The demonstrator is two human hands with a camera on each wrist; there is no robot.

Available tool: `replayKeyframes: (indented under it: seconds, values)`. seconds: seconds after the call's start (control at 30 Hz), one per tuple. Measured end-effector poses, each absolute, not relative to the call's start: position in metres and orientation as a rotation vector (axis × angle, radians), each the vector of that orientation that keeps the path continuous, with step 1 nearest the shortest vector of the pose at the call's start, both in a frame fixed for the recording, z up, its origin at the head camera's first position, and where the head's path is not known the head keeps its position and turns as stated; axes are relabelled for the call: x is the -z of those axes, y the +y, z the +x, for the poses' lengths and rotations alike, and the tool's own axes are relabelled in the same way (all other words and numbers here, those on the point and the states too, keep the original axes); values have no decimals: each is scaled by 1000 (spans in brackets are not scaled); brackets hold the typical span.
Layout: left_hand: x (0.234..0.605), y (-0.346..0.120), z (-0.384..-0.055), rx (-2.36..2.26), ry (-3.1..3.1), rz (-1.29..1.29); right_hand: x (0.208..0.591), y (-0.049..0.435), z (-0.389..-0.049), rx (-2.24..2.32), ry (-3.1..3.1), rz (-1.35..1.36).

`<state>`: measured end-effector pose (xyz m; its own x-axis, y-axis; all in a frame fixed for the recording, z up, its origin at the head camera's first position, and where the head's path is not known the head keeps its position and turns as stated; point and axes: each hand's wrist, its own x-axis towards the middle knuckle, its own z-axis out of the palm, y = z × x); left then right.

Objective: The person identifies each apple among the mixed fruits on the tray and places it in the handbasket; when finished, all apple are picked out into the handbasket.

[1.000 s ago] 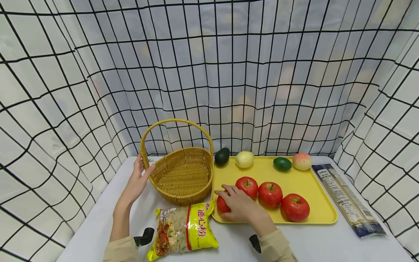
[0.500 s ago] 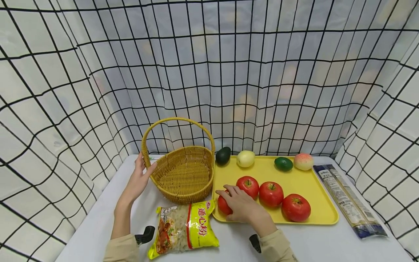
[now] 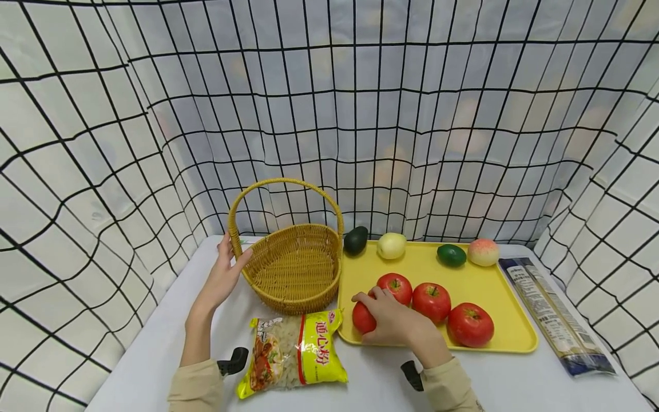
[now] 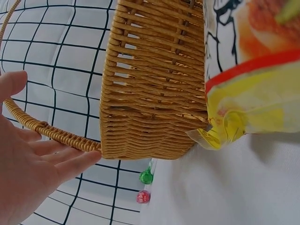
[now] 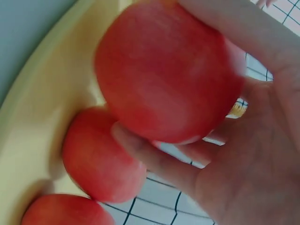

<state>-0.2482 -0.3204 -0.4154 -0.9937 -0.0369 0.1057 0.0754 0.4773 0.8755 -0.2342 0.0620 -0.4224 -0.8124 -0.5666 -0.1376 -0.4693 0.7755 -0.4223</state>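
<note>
My right hand (image 3: 399, 320) grips a red apple (image 3: 363, 318) at the front left corner of the yellow tray (image 3: 412, 263). In the right wrist view the fingers and thumb curve around this apple (image 5: 168, 70), and a second apple (image 5: 103, 154) lies close to the fingertips. My left hand (image 3: 222, 280) is at the left foot of the wicker basket's handle (image 3: 233, 229). Seen from the left wrist, nearly straight fingers (image 4: 70, 161) lie along the handle, with the thumb raised on its other side. The wicker basket (image 3: 293, 269) stands upright with nothing in it.
On the tray are more red apples (image 3: 431, 302), a yellow-green fruit (image 3: 392, 245), a green fruit (image 3: 451, 255) and a peach (image 3: 483, 252). An avocado (image 3: 356, 240) lies by its back left corner. A pasta bag (image 3: 296, 355) lies in front; a long packet (image 3: 556, 315) lies right.
The right hand has curled its fingers further around the apple, which has shifted slightly right. The left hand stays at the basket handle. The head view has tilted a little.
</note>
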Motion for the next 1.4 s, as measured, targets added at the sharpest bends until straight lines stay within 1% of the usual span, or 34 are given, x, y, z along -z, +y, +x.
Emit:
replayKeyframes:
  seconds: [0.13,0.27,0.43,0.6,0.73,1.0,1.27,1.4]
  values:
    - [414,-320,-250,1538,-2615,-39,420,66,-238,611,2755,-794]
    - [413,-323,-247,1519,-2626,-17,421,65,-241,663,2811,-857]
    - [411,-326,-243,1496,-2643,-2,419,60,-243,681,2896,-912]
    - [410,-326,-246,1496,-2616,-12,415,53,-245,685,2975,-921]
    - [414,-326,-246,1520,-2596,2,414,43,-250,683,2984,-978]
    - [421,-325,-245,1535,-2572,2,402,8,-271,627,2879,-1081]
    - [423,-321,-251,1537,-2574,-24,374,-50,-309,302,2777,-1151]
    - [423,-317,-255,1549,-2570,-43,368,-78,-325,162,2718,-1099]
